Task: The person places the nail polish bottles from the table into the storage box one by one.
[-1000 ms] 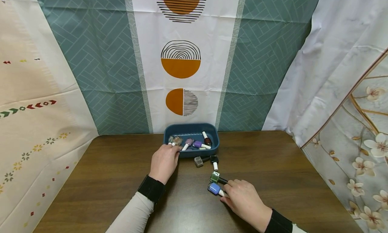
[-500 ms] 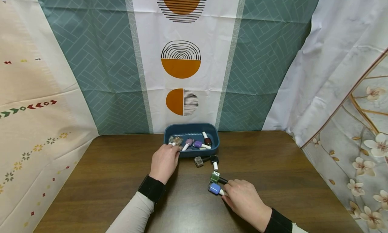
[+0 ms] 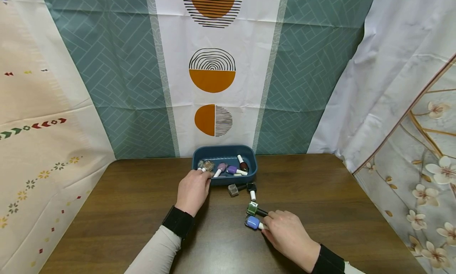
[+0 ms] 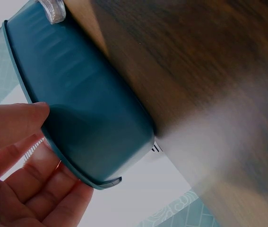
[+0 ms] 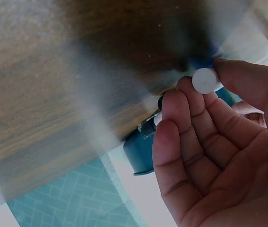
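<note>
Both pinch: left hand point(image 3: 192, 191), bin point(image 3: 228, 181); right hand point(image 3: 290, 237), bottle point(image 3: 253, 222).

No legible text, brands, numbers, signs

A fabric-walled tabletop corner, whether in a home or a studio unclear: a brown wood-grain table point(image 3: 135, 210) backs onto a creased teal-and-white curtain point(image 3: 249, 76) printed with orange-and-black circles point(image 3: 211, 80), with a cream patterned cloth point(image 3: 46, 96) hanging at left and a white floral curtain point(image 3: 399, 155) at right

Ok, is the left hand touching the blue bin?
Touching: the left wrist view shows the left hand gripping the blue bin by its rim, thumb outside.
</note>
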